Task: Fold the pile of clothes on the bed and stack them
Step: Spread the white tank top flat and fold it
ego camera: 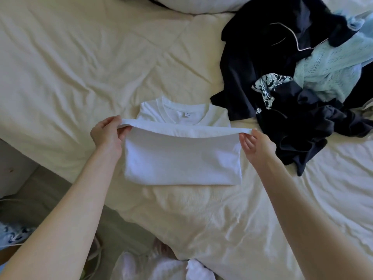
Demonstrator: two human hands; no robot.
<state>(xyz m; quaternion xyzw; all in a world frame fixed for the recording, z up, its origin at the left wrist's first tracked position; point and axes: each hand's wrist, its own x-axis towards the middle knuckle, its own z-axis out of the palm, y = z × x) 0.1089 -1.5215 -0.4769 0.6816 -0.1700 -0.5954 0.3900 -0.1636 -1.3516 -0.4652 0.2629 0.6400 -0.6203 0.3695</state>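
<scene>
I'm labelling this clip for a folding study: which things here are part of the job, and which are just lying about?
Part of the job:
white T-shirt, its lifted edge pinched by the left hand and the right hand
pile of dark clothes
light blue knit top
bed

Just lying about:
pillow
floor

Cream sheet point(80, 63), rumpled and creased, spread across nearly the whole view. At the top edge, part of a white pillow point(193, 5), resting on the sheet. Lower left, beyond the sheet's edge, a strip of grey floor point(46, 190). Beside it at the far left, a pale wall or panel point(12, 168), too cropped to tell which.
</scene>
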